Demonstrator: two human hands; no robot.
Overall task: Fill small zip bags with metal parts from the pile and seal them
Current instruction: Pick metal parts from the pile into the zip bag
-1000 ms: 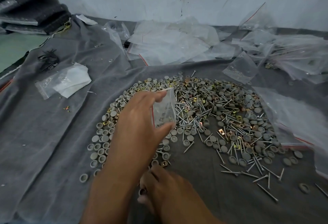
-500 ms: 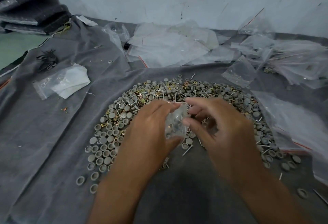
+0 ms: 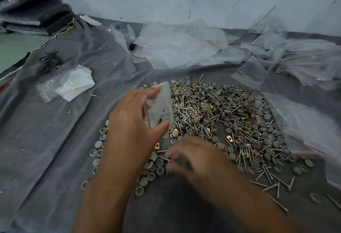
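A wide pile of metal parts [image 3: 221,114], made of screws, grey round caps and gold clips, lies on a grey cloth [image 3: 46,149]. My left hand [image 3: 132,127] holds a small clear zip bag [image 3: 160,107] upright over the pile's left side, thumb below and fingers on top; its mouth faces up. My right hand [image 3: 195,158] is down at the pile's near edge, blurred, its fingertips among grey caps and a screw. Whether it grips any part cannot be told.
Empty zip bags [image 3: 177,46] lie heaped at the back by the wall. More bags [image 3: 304,62] with long screws fill the right side. A bag with white paper [image 3: 70,83] and a black wire bundle [image 3: 49,62] lie at the left. Loose screws [image 3: 273,182] scatter front right.
My right hand has left the bag's mouth and dropped to the pile's near edge. My left hand has lifted the bag and shifted it slightly back.
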